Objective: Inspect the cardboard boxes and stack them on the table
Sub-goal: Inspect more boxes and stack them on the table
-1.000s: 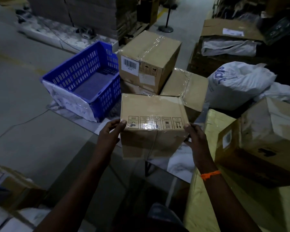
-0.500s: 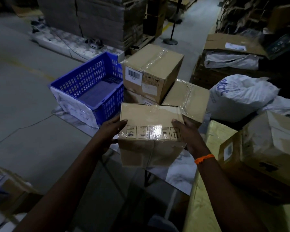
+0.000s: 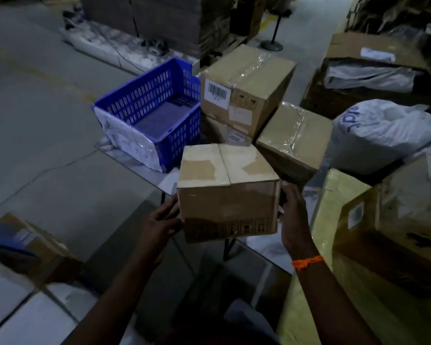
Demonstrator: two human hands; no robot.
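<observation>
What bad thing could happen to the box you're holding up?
The box is only squeezed between the left hand and right hand, at the near edge of the table, so it might slip and drop to the floor. Its top flaps look untaped, so they could pop open if it tips. A careless push could bump the barcode box stacked behind.
</observation>
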